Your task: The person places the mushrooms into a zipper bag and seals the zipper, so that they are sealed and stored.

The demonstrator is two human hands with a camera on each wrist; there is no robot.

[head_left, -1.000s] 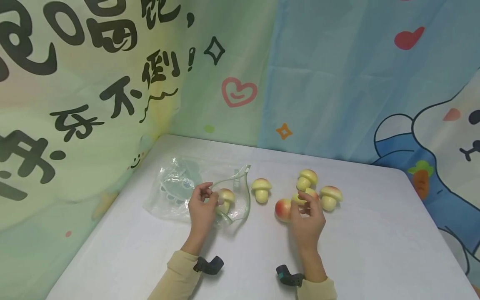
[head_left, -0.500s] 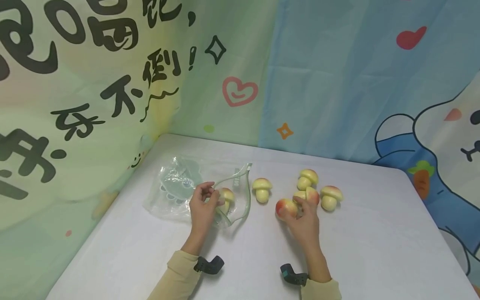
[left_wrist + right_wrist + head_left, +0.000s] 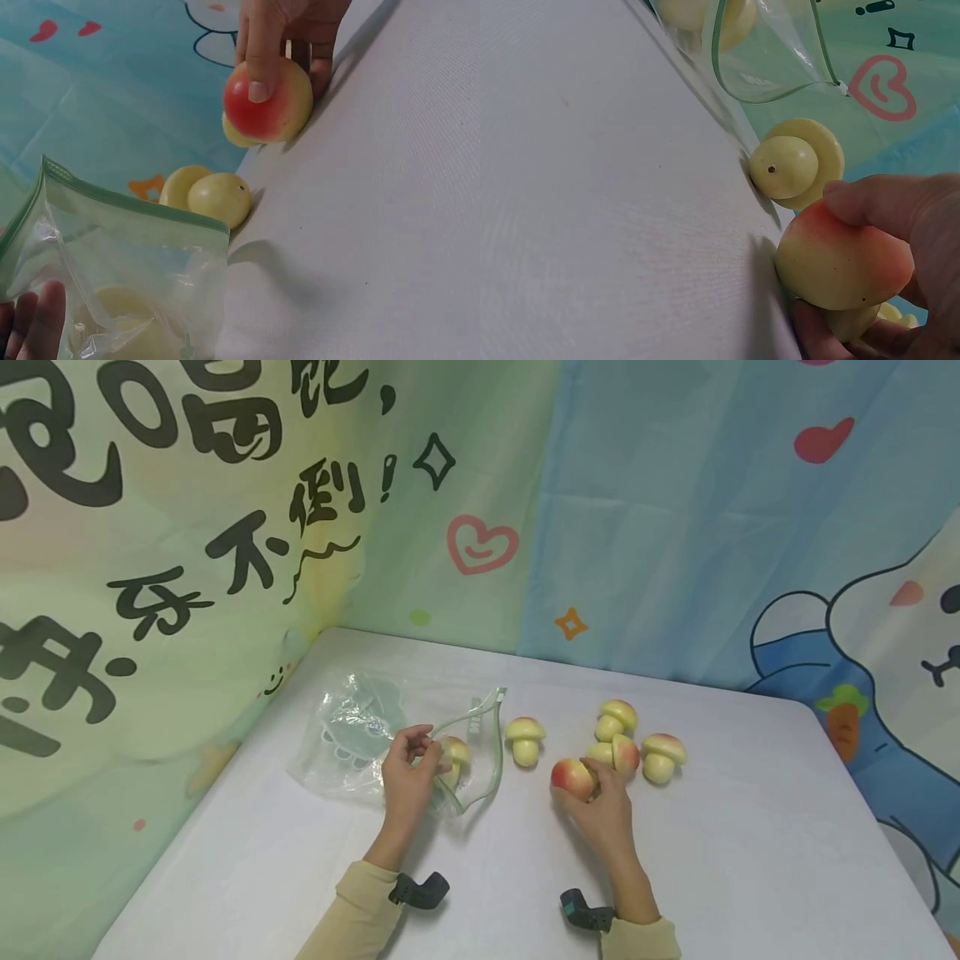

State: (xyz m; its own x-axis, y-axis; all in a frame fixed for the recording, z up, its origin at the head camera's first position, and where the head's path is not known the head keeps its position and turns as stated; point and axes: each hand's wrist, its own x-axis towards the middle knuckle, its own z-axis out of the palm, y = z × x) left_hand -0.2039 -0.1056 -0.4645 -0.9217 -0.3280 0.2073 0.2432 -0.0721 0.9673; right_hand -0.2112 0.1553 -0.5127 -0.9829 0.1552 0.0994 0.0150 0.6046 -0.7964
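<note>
My right hand (image 3: pixel 606 818) grips a toy mushroom (image 3: pixel 572 778) with a red-and-yellow cap. In the right wrist view, the thumb lies on its cap (image 3: pixel 844 255) and fingers curl round the stem below. My left hand (image 3: pixel 408 772) pinches the mouth edge of a clear zip bag (image 3: pixel 363 718) with a green rim, holding it apart. Inside the bag, near its mouth, is another mushroom (image 3: pixel 456 758). Just right of the opening stands a mushroom (image 3: pixel 525 740). One lying mushroom (image 3: pixel 626 755) is right behind my right fingers.
Two more toy mushrooms stand on the white table (image 3: pixel 750 843), one farther back (image 3: pixel 617 718) and one to the right (image 3: pixel 663 756). A printed cloth (image 3: pixel 637 527) hangs behind the table and along the left side. Both wrists wear small black cameras.
My right hand has come down and left onto the red-capped mushroom, closing its fingers round it. The left hand and bag have stayed almost still.
</note>
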